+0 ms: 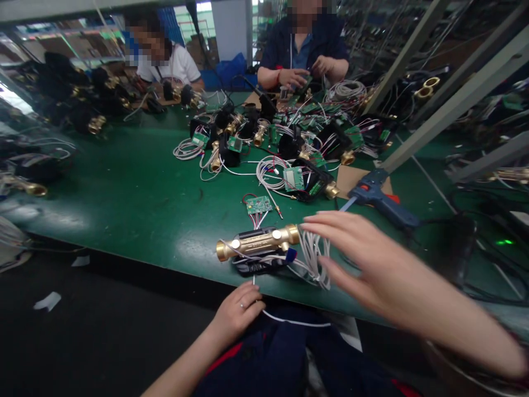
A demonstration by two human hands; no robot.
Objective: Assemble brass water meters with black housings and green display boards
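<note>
A brass pipe fitting lies near the front edge of the green table, with a black housing under it and a coil of white wire at its right end. My right hand reaches in from the right, fingers stretched out and apart, over the coil and just short of the brass end. It holds nothing. My left hand sits below the table edge by my lap, fingers curled and pinching a thin white wire that runs up to the fitting.
A blue glue gun lies on cardboard to the right. A loose green circuit board sits behind the fitting. Several brass-and-black units, boards and wire coils crowd the table's middle. Two other people work at the far side. Metal frame bars slant at right.
</note>
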